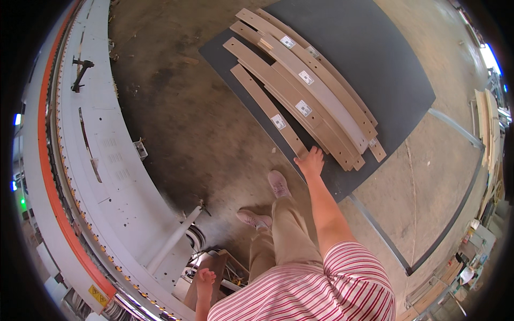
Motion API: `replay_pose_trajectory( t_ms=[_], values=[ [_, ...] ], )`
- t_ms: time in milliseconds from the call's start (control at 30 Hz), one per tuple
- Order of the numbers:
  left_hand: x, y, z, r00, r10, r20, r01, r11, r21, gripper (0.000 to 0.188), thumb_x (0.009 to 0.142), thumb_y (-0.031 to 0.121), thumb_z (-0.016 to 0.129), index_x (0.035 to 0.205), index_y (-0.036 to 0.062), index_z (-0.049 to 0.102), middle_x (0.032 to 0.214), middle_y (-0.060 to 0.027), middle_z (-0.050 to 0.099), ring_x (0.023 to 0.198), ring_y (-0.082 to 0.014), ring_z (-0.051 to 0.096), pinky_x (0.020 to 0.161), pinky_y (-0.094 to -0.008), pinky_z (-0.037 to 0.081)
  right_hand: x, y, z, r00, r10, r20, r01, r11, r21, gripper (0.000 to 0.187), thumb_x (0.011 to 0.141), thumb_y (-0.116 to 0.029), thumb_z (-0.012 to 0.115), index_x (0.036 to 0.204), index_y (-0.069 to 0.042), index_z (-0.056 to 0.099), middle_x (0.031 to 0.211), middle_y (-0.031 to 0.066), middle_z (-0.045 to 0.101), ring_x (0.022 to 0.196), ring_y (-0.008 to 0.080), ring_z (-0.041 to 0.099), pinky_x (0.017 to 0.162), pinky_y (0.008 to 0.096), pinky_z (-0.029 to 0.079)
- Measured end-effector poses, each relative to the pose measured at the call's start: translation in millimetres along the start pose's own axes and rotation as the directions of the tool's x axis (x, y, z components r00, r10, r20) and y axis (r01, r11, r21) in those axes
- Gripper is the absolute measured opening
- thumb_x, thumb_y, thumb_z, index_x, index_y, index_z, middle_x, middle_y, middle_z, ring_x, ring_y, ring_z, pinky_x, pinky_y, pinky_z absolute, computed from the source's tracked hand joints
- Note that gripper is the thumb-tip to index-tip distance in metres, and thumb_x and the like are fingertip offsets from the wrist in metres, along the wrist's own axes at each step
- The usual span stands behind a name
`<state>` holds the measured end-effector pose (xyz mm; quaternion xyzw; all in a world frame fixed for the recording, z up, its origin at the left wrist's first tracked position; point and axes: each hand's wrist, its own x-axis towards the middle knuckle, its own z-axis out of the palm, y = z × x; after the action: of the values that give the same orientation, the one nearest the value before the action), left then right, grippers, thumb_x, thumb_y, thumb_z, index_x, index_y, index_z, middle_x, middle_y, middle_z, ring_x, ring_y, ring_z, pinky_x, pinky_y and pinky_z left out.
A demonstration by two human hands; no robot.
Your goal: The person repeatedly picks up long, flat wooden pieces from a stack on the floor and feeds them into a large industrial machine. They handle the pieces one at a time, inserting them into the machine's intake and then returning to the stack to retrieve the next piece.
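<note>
My right hand [310, 162] is at the near end of a long, narrow brown board [267, 109] with a white label. The thumb lies at the board's left edge and the fingers at its right, closed round the end, which they partly hide. Just beyond lies a stack of similar brown boards [292, 85], some with labels and small holes, on a dark grey sheet [375, 59]. Low on the left, my left hand [205, 278] hangs with loosely bent, parted fingers and holds nothing. It is nearest to a brown panel [211, 267] beside the machine.
A long white machine [104, 134] with an orange stripe [45, 144] runs along the left, and a pale post [174, 241] juts from it. Metal floor strips [380, 235] frame the right side. Upright boards [487, 128] stand far right. My shoes [278, 183] are close to the dark sheet's edge.
</note>
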<state>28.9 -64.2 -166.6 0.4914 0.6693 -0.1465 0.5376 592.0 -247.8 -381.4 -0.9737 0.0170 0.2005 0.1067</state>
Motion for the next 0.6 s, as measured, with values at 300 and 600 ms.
replay_pose_trajectory(
  t_ms=[300,600],
  values=[
    [-14.3,87.7,60.5,0.94,0.208,0.27,-0.216,0.976,-0.003,0.034,0.103,0.028,0.051,0.122,0.0003,0.052,0.108,-0.0114,0.067,0.091,-0.0172,0.067,0.078,-0.0276,0.053,23.2,-28.5,11.2,0.926,-0.283,0.252,0.235,0.951,0.203,0.058,0.067,-0.021,0.079,0.113,-0.002,0.05,0.105,0.0163,0.061,0.096,0.0353,0.062,0.084,0.0425,0.053],
    [-19.5,189.3,95.3,0.832,0.502,0.237,-0.462,0.863,-0.204,0.034,0.104,0.026,0.051,0.124,-0.0009,0.053,0.108,-0.0115,0.066,0.097,-0.0174,0.065,0.085,-0.0303,0.052,-180.5,-24.6,-136.7,0.018,-0.903,0.429,-0.997,-0.049,-0.06,0.054,0.076,-0.028,0.063,0.116,0.004,0.047,0.098,0.009,0.05,0.071,0.0154,0.049,0.063,0.0291,0.045]
  ],
)
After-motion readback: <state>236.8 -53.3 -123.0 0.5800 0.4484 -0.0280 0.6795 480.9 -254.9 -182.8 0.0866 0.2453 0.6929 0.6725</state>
